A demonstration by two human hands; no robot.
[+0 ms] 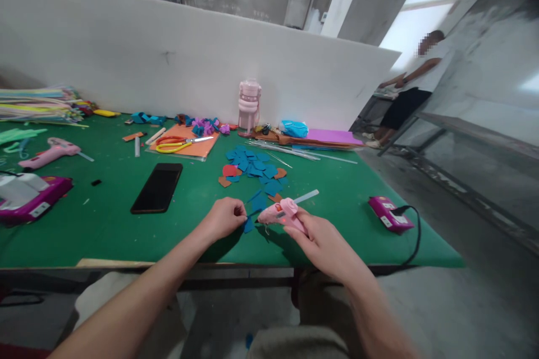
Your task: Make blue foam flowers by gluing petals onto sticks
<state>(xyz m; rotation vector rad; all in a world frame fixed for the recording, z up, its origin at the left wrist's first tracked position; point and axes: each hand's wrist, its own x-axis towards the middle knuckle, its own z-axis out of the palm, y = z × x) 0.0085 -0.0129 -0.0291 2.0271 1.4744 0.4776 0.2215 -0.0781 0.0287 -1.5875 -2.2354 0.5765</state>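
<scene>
My right hand is wrapped round the handle of a pink hot glue gun, its nozzle pointing left and a clear glue stick poking out of its back. Just left of the nozzle, my left hand pinches a small blue cut piece between thumb and fingers. A thin strand of glue seems to hang under the nozzle. Beyond both hands lies a loose heap of blue cut pieces, with a red piece and a few brown ones among them.
A black phone lies left of my hands on the green table. Farther back are scissors on orange sheets and a pink bottle. Purple power strips sit at both sides. Another person stands at far right.
</scene>
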